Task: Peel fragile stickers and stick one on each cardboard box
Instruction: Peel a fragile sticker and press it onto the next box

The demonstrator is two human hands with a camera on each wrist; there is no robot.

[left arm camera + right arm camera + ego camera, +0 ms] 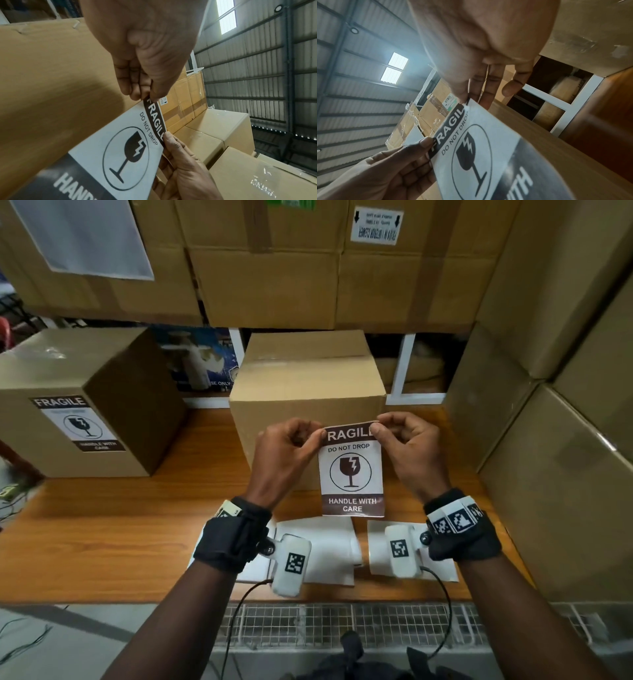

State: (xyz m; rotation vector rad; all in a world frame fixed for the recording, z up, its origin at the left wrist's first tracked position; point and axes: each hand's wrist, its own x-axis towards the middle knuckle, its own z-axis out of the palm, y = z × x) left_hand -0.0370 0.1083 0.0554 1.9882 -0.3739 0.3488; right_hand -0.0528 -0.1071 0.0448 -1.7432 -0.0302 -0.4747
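**A:** On the tabletop (102, 529), left to right, as I read it from my station. Item one: a cardboard box at far left (68, 405), already carrying a fragile label (80, 424) on its near face. Item two: my left hand (284, 453), thumb and fingers pinched on the top left corner of the fragile sticker (352, 470).

**B:** And the sticker itself?

**A:** Held upright in the air, print toward me, just in front of the near face of the middle box (308, 381), which bears no label. Item three: my right hand (409, 446), pinched on the top right corner. Item four: white sheets (329, 535) lying flat below my wrists, likely spent backings or spare stock; I cannot tell which.

**B:** Step in hand?

**A:** I judge it as placement. Whether the backing is fully off, I cannot tell. Next move calls for squaring the top edge against the box face, tacking it down first, then smoothing downward so no crease or bubble is trapped.
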